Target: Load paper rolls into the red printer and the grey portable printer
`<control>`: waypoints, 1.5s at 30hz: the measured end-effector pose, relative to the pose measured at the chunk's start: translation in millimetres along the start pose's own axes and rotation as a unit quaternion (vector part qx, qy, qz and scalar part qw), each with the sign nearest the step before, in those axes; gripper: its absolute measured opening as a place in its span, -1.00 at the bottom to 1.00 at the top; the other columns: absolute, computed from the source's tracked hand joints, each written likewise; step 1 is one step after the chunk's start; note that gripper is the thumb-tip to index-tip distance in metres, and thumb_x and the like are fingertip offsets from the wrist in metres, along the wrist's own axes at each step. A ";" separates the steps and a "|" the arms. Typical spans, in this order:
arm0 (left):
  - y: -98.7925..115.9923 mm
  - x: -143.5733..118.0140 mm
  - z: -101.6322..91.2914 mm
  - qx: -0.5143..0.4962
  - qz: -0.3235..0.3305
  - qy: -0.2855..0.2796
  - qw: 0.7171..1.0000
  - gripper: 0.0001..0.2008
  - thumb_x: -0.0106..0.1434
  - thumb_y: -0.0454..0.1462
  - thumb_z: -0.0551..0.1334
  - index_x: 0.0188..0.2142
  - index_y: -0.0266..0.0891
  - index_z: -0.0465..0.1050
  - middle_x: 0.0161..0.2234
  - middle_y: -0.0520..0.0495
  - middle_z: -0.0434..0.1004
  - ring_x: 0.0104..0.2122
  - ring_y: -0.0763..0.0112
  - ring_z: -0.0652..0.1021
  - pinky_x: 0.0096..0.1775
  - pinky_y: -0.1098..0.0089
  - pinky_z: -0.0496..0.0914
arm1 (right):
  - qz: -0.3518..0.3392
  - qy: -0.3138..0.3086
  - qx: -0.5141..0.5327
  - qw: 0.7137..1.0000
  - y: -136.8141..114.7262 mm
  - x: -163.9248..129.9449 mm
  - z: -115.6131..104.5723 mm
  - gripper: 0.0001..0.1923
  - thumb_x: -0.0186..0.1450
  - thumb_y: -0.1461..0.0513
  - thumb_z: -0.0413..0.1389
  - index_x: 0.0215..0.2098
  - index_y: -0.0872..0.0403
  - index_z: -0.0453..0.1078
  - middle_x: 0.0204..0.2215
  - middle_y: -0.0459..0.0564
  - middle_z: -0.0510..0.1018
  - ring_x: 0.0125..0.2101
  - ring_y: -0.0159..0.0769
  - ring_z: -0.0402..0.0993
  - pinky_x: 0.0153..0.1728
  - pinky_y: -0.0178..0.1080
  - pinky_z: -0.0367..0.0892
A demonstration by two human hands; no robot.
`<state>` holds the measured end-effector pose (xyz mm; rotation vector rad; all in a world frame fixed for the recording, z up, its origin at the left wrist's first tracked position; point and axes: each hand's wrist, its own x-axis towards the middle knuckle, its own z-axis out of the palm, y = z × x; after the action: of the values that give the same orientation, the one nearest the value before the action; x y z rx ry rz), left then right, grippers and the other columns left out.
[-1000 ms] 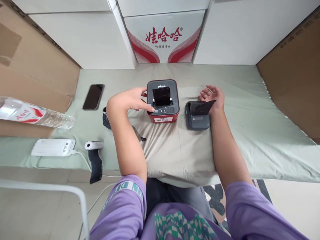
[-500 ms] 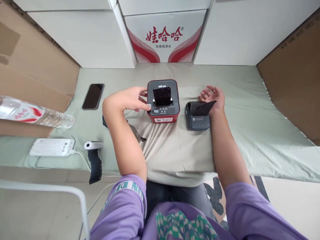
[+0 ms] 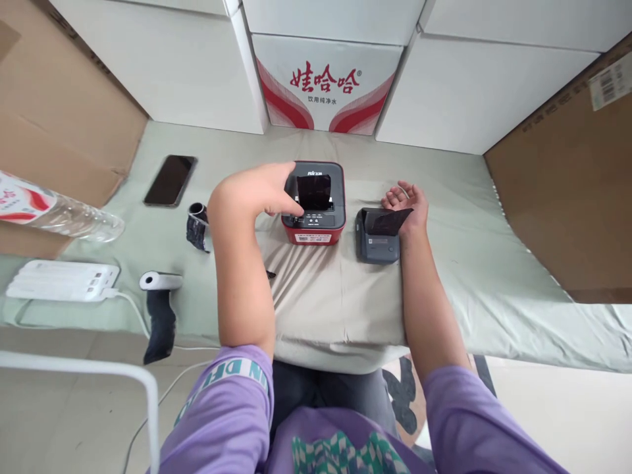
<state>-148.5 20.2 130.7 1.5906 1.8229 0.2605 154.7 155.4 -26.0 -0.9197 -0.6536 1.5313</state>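
Left hand (image 3: 257,192) fingers curled onto boxy red printer (image 3: 313,203), glossy black film in its slot. Right hand (image 3: 407,203) loosely open at 3 o'clock, possibly touching the film of matte grey printer (image 3: 377,236).

Both bare forearms stretched forward from purple sleeves. Left hand (image 3: 257,191) palm down, wrist bent inward to the right, fingers (image 3: 291,209) curled, tips pressing downward, nothing enclosed in its grip. Right hand (image 3: 407,201) well apart to the right, resting palm up, fingers loosely curled and relaxed, holding nothing.
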 end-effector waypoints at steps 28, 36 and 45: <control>9.5 0.1 1.6 0.067 -0.044 0.032 0.996 0.28 -0.04 -0.04 0.54 0.52 0.10 -0.21 0.41 -0.14 0.20 0.34 -0.27 0.30 0.26 0.01 0.29 | -0.007 -0.005 -0.020 1.000 0.6 1.1 -1.2 -0.73 0.25 -0.05 0.19 -0.32 -0.06 0.36 -0.40 -0.09 0.48 -0.34 -0.27 0.49 -0.31 -0.17 0.54; -28.5 2.9 -12.6 0.057 -0.108 0.064 0.990 0.09 0.06 0.03 0.46 0.48 -0.05 0.00 0.42 -0.21 0.21 0.26 -0.25 0.41 0.19 -0.01 0.33 | -0.003 0.002 0.000 1.000 0.1 -1.5 0.0 -0.79 0.30 0.01 0.13 -0.32 -0.05 0.38 -0.41 -0.09 0.49 -0.36 -0.27 0.49 -0.32 -0.18 0.54; -38.2 18.1 -14.4 0.044 -0.086 0.048 0.994 -0.17 -0.12 0.10 0.50 0.18 0.07 0.45 0.10 -0.11 0.59 0.14 -0.15 0.53 0.06 0.08 0.42 | -0.006 -0.009 -0.011 1.000 0.4 -1.3 0.3 -0.75 0.25 -0.03 0.20 -0.31 -0.07 0.35 -0.42 -0.12 0.47 -0.35 -0.28 0.48 -0.30 -0.16 0.54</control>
<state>-187.7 32.4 113.1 1.4901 2.0583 0.1821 154.3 154.1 -25.9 -0.9182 -0.6883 1.5260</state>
